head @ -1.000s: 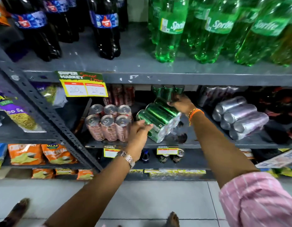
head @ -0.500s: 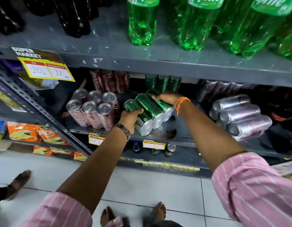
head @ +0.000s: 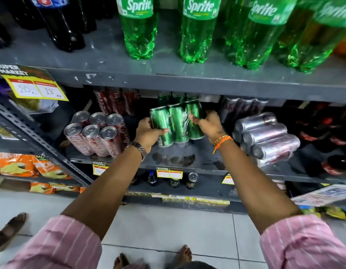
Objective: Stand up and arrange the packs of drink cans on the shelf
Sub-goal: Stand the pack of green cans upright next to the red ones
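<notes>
A shrink-wrapped pack of green cans (head: 177, 123) is held over the grey middle shelf (head: 187, 162), tilted, its sides facing me. My left hand (head: 148, 133) grips its lower left corner and my right hand (head: 210, 124) grips its right side. To the left, a red can pack (head: 95, 133) stands upright. A silver can pack (head: 265, 134) lies on its side at the right. More red, green and silver cans stand at the back of the shelf.
Green Sprite bottles (head: 199, 30) and dark cola bottles (head: 61, 24) fill the upper shelf. A slanted metal brace (head: 38, 140) crosses the left. Orange snack bags (head: 18, 165) sit lower left. Single cans (head: 192, 180) stand on the lower shelf. Someone's shoe (head: 10, 229) is on the tiled floor.
The green pack has been lifted and turned from lying end-on toward me to nearly upright. Both hands kept their hold. My view moved closer to the shelf.
</notes>
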